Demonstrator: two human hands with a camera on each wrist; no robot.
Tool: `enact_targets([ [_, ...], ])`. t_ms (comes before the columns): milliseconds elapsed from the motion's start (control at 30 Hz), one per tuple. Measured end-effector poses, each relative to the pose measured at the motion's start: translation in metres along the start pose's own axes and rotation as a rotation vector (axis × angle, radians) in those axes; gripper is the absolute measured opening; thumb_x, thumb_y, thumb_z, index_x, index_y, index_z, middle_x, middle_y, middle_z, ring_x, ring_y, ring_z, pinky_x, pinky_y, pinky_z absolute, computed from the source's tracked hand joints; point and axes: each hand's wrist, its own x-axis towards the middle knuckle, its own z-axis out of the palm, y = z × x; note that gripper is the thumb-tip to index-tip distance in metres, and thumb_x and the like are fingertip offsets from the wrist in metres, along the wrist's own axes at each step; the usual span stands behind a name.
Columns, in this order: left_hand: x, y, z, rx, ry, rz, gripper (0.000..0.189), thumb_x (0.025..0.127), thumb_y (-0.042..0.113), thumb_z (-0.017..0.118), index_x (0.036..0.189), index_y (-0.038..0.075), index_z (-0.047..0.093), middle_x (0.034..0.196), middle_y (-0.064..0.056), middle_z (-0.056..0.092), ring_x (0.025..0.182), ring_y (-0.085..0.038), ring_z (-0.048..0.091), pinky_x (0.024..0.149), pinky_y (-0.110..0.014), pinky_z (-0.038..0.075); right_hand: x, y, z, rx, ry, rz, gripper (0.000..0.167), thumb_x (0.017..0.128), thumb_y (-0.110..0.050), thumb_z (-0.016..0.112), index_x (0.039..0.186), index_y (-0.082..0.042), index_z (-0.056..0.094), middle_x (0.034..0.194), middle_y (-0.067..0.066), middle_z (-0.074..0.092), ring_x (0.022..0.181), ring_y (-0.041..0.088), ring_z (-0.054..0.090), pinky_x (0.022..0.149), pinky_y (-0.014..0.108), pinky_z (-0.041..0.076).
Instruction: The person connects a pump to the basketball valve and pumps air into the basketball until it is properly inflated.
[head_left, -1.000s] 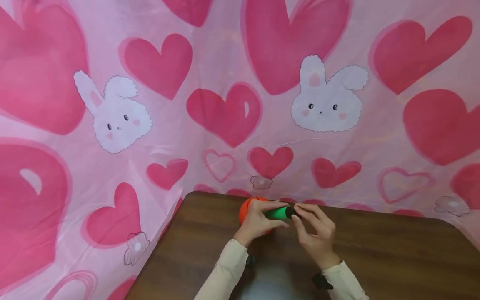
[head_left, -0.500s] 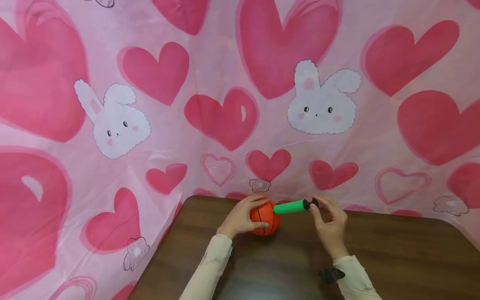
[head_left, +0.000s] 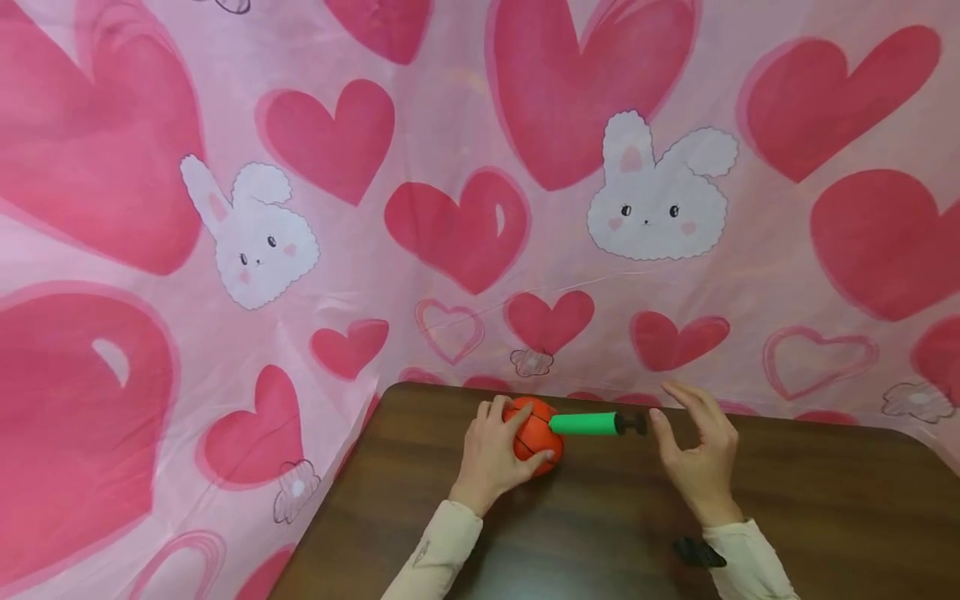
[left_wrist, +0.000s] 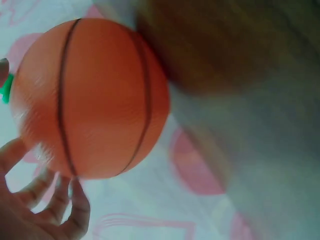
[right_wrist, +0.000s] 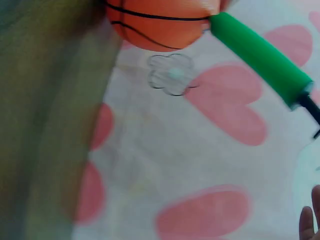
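My left hand point(head_left: 487, 458) grips a small orange toy basketball point(head_left: 538, 450) with black lines, near the table's far edge. A green hand pump point(head_left: 583, 424) sticks out from the ball's right side, roughly level, its narrow end at the ball's surface. At its other end is a black handle point(head_left: 636, 424). Just right of that handle, my right hand point(head_left: 701, 454) is held with thumb and fingers spread, touching nothing. The left wrist view shows fingers point(left_wrist: 75, 210) against the ball, with a bit of green at its left. In the right wrist view the pump point(right_wrist: 260, 57) slants down from the ball.
A dark brown wooden table point(head_left: 600, 533) with rounded corners lies under both hands. Behind it hangs a pink cloth point(head_left: 555, 250) printed with hearts and rabbit faces, close to the table's far and left edges. Dark straps point(head_left: 697, 552) are on the wrists.
My left hand has shifted from around the pump to the ball. My right hand pinched the black handle half a second ago; now it has let go and moved right.
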Motion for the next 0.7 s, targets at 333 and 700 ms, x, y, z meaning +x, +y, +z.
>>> enact_targets([
  [333,0.008,0.009,-0.017,0.103,-0.031,0.060,0.060,0.073,0.063,0.087,0.117,0.023,0.078,0.109,-0.003,0.062,0.098,-0.019,0.054,0.077,-0.033,0.057,0.008,-0.054,0.003,0.073,-0.108,-0.206,0.046,0.097,-0.034,0.073,0.105,0.012,0.075,0.098,0.030,0.069,0.110,0.008,0.066,0.104,0.012,0.048],
  [700,0.021,-0.001,0.009,-0.066,-0.150,0.065,0.083,0.080,0.066,0.080,0.142,0.019,0.052,0.130,-0.001,0.064,0.114,-0.019,0.063,0.095,-0.041,0.060,-0.014,-0.008,0.038,-0.321,-0.760,-0.186,0.063,0.069,-0.017,0.095,0.128,-0.011,0.072,0.119,0.007,0.072,0.111,0.028,0.065,0.093,0.049,0.058],
])
